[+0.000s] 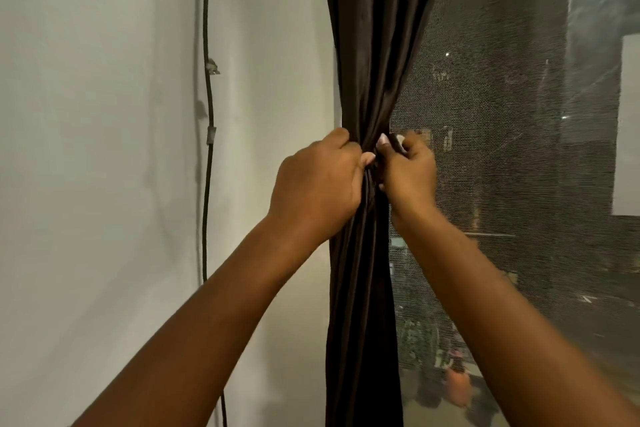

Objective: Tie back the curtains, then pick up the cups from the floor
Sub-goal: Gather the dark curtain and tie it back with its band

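Right at the window edge we've got the dark brown curtain bunched into a tight waist, hanging between the pale wall and the mesh screen. Our left hand is clamped around the gathered fabric, our right hand pinches it just beside, fingertips nearly touching. A black cable runs down the wall.

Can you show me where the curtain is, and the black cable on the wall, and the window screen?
curtain (377, 45), head view, on its upper folds.
cable (207, 28), head view, on its upper run.
window screen (485, 149), head view, on the mesh's middle.
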